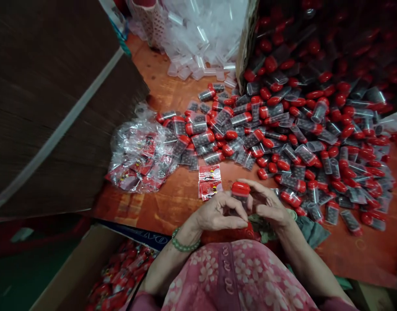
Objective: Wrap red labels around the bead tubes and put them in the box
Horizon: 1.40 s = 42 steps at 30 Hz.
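In front of my chest, my left hand (222,211) is closed around a small clear tube with a red cap (240,190), holding it upright between thumb and fingers. My right hand (272,206) is just to the right, fingers curved and apart. Its forefinger reaches behind the red cap and seems to touch it; the thumb stands off from the tube. Red printed cards (210,181) lie flat on the table just beyond my left hand. Past the hands spreads a large heap of similar red-capped tubes (230,125) with dark dotted sides.
A clear bag of red printed packets (143,155) lies at the left of the orange-red tabletop (153,211). Clear empty tubes (198,47) pile up at the back. A big carton (55,99) stands left. Below the edge, a box holds red packets (123,276). Green cloth (310,231) lies right.
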Motion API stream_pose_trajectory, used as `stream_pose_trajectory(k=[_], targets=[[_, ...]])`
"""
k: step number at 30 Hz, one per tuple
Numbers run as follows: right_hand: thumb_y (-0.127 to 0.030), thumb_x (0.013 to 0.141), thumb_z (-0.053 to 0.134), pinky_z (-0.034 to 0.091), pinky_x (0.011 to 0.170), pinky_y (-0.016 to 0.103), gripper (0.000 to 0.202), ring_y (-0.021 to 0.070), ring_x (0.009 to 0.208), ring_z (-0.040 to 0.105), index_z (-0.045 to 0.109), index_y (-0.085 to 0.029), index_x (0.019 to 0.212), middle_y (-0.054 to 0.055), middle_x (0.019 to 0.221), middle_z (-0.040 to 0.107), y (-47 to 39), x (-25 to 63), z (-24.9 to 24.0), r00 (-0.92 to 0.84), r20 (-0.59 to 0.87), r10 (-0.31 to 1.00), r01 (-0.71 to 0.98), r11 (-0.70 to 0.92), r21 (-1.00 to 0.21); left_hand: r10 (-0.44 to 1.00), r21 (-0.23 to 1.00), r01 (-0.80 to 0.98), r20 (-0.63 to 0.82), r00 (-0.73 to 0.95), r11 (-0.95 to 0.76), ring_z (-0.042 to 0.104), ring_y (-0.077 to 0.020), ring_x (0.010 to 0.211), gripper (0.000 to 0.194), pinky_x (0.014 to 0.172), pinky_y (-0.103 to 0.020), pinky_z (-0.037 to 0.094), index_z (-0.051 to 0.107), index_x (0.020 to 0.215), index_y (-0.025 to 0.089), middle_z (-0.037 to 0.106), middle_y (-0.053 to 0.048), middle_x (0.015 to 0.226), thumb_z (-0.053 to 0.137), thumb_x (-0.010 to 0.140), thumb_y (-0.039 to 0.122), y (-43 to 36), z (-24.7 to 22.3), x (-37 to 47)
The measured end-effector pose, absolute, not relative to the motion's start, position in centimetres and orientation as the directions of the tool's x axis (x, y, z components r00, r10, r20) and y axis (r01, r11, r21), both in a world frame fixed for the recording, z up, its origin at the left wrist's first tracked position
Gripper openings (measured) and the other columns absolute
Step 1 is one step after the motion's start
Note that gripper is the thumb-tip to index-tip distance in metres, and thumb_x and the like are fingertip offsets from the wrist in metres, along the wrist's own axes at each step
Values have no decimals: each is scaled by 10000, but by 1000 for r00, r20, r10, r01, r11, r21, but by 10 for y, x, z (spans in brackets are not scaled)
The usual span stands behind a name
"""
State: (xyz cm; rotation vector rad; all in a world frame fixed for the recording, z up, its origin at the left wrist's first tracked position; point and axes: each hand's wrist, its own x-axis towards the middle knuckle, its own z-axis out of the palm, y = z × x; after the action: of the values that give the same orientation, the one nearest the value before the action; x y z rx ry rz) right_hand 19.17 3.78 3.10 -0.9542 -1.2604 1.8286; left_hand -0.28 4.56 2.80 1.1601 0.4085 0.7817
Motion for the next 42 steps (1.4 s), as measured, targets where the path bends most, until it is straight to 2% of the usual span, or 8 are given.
stream_pose_trajectory(k=[6,12,19,25,29,35,39,42], targets=[[-470,856,708,532,516,234,386,103,585,640,714,-215,1145,50,1028,719,47,183,56,-387,-228,893,28,-236,-971,706,976,-219,152,692,4,564,-110,660,207,657,-232,448,716,710,129,638,-31,679,685,842,286,40,34,-2],[-323,918,671,597,777,318,152,183,832,731,778,-234,980,43,905,777,41,178,49,-334,-13,942,8,-11,-1000,708,913,98,235,666,-396,474,-101,574,236,617,-255,382,705,640,151,608,-15,567,596,849,149,33,42,-5],[-328,952,613,594,874,362,392,237,1009,720,611,-219,1328,107,1131,743,32,181,59,-427,174,887,345,338,-876,744,970,-192,237,625,-147,572,-118,661,213,688,-246,463,695,706,133,653,-46,679,621,882,227,36,37,-5],[-533,901,645,533,1029,438,841,312,1277,594,256,-206,1572,188,1418,561,47,192,77,-687,-41,726,488,419,-765,682,950,-308,198,704,43,519,-115,695,333,667,-239,425,682,679,116,582,-45,745,645,898,363,51,29,-12],[-697,816,645,519,1048,474,1036,359,1347,534,178,-202,1597,218,1473,498,58,196,75,-724,-106,681,510,427,-747,648,918,-338,131,750,206,554,-123,736,249,716,-244,447,717,711,116,615,-52,768,710,857,318,60,22,-17],[-600,963,496,500,1078,428,790,305,1341,559,199,-237,1598,146,1490,528,68,203,73,-767,-154,623,444,342,-828,515,803,-400,137,846,443,601,-184,842,370,896,-343,502,719,627,143,664,-108,906,767,784,475,70,20,-25],[-552,884,652,532,1012,489,904,342,1300,570,199,-173,1568,210,1439,533,61,196,76,-710,-220,669,606,421,-675,504,810,-370,108,857,455,603,-173,774,367,859,-329,503,736,638,156,678,-91,811,767,776,494,70,14,-26],[-418,903,614,526,970,540,770,356,1197,592,267,-97,1511,226,1318,581,54,186,79,-670,-200,715,699,516,-495,501,828,-322,58,863,459,564,-138,647,302,721,-281,483,749,689,147,641,-53,650,763,789,431,67,9,-23]])
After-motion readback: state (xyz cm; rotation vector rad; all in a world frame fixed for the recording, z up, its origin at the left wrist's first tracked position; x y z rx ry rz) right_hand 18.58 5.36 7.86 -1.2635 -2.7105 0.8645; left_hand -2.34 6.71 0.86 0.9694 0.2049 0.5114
